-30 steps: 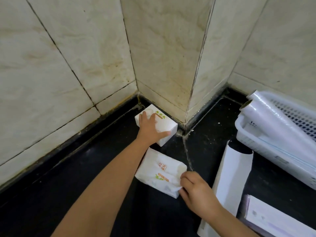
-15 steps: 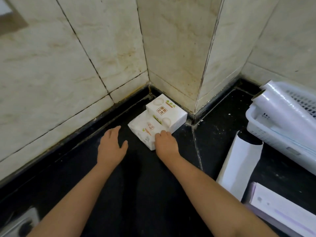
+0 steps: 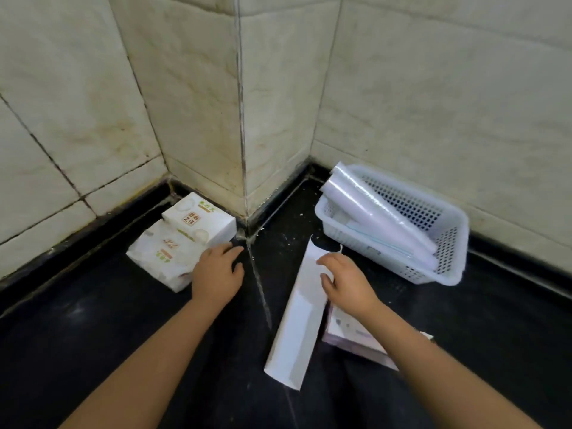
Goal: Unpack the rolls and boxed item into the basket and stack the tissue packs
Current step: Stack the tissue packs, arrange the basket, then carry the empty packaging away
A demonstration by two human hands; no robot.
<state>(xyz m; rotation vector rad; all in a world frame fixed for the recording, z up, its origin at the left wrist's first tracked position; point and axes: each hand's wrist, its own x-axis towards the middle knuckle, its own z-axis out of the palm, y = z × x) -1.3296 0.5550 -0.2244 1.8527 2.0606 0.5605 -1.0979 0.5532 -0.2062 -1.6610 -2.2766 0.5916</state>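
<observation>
**Hands at the 2 tissue packs and the white sleeve**

My left hand [image 3: 216, 274] rests open beside the 2 tissue packs [image 3: 182, 243], left of centre. My right hand [image 3: 346, 281], fingers spread, lies on the white sleeve [image 3: 297, 329]. At right, the basket [image 3: 445, 258] contains 2 rolls [image 3: 377, 215].

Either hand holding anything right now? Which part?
Nothing gripped. Right hand rests open on the upper end of the white sleeve; left hand lies open beside the tissue packs.
</observation>
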